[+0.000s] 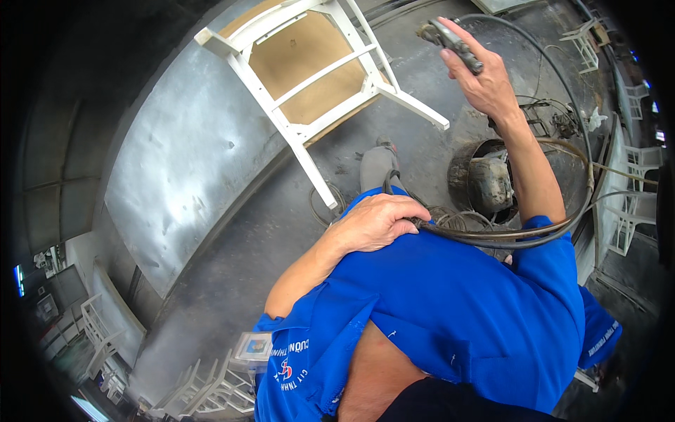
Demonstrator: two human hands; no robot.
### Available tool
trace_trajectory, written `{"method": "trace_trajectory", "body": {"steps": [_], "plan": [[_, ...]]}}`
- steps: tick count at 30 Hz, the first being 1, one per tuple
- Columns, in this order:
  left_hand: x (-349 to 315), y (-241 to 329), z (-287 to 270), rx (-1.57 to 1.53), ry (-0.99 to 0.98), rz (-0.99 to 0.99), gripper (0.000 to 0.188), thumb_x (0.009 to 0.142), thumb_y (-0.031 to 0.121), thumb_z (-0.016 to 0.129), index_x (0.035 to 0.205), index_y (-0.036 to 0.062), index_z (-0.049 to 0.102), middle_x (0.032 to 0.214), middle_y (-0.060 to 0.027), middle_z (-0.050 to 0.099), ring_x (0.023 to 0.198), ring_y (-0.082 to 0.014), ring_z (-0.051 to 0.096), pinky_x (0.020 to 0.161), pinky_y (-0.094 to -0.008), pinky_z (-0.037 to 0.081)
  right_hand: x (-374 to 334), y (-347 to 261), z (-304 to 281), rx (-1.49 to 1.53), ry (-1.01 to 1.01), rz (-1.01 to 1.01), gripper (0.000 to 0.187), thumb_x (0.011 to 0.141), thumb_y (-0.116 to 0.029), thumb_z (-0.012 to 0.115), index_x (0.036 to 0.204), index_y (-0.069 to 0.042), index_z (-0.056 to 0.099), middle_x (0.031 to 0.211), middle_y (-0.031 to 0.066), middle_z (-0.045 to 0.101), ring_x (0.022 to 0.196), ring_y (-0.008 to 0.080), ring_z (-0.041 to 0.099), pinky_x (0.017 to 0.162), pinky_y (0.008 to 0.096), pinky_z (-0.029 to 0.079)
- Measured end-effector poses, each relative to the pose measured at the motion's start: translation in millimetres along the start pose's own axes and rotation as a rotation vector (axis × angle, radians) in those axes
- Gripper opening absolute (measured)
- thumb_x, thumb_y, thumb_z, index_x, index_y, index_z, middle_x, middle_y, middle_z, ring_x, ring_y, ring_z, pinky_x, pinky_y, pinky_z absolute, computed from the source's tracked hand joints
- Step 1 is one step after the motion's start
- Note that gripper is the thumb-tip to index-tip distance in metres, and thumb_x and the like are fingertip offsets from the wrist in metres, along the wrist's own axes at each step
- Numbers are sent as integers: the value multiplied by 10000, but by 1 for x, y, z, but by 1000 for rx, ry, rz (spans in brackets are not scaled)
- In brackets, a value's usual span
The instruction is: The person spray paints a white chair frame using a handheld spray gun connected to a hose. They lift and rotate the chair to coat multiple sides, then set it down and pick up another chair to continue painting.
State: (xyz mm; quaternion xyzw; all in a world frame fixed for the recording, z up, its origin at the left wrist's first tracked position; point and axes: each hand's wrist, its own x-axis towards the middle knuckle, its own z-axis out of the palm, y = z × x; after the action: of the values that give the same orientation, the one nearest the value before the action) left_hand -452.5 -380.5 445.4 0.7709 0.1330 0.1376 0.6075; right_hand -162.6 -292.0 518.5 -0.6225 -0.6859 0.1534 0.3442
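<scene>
Raised at the upper right, my right hand (485, 79) is closed around a dark metal spray gun (455, 43), which points left toward a chair. A dark hose (555, 60) arcs from the gun down past my right forearm. My left hand (383, 219) rests at my waist, with thumb and fingers closed on the bundled hoses (464, 235). The white wooden chair (261, 88) is tipped, its legs and rungs facing me and the tan underside of its seat (309, 63) showing. It stands apart from both hands; what supports it is hidden.
A large grey metal sheet (186, 165) runs along the left behind the chair. A dirty round metal pot (489, 183) stands on the floor at right, near coiled hose (450, 219). More white chairs (629, 211) line the right edge, and others (211, 387) the lower left.
</scene>
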Motion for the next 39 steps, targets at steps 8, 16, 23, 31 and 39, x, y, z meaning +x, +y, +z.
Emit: {"method": "trace_trajectory", "body": {"steps": [8, 16, 23, 31, 39], "plan": [[-40, -15, 2, -112, 27, 73, 285, 897, 65, 750, 1181, 47, 719, 1148, -138, 748, 1032, -333, 721, 876, -422, 570, -47, -20, 53, -216, -242, -75, 533, 988, -208, 693, 1497, -158, 545, 1219, 253, 719, 1105, 429, 706, 920, 466, 579], [-56, -24, -5, -111, 72, 64, 259, 912, 80, 739, 1169, 49, 725, 1103, -129, 755, 995, -314, 728, 841, -414, 572, -57, -39, 59, -150, -154, 289, 491, 999, -233, 682, 1476, -165, 588, 1175, 241, 742, 1087, 392, 721, 932, 438, 565], [-51, -26, -12, -139, 42, 7, 268, 918, 98, 735, 1178, 38, 715, 1106, -133, 754, 997, -313, 728, 860, -426, 565, -11, -75, 73, 216, -287, 219, 479, 1014, -270, 681, 1482, -202, 601, 1056, 105, 778, 835, 146, 687, 808, 335, 576], [-30, -25, -23, -139, 11, 22, 276, 911, 99, 742, 1178, 33, 712, 1113, -143, 753, 1016, -327, 725, 883, -434, 568, 22, -95, 71, 160, -474, 57, 456, 1016, -240, 660, 1460, -152, 603, 1185, 165, 763, 1072, 311, 744, 941, 420, 571], [-29, -27, -30, -206, -41, 84, 282, 909, 91, 739, 1187, 54, 713, 1133, -126, 745, 1026, -327, 715, 871, -431, 563, 77, -81, 35, -282, -220, 366, 506, 1048, -370, 606, 1534, -243, 546, 700, -7, 558, 601, 84, 591, 411, 263, 460]]}}
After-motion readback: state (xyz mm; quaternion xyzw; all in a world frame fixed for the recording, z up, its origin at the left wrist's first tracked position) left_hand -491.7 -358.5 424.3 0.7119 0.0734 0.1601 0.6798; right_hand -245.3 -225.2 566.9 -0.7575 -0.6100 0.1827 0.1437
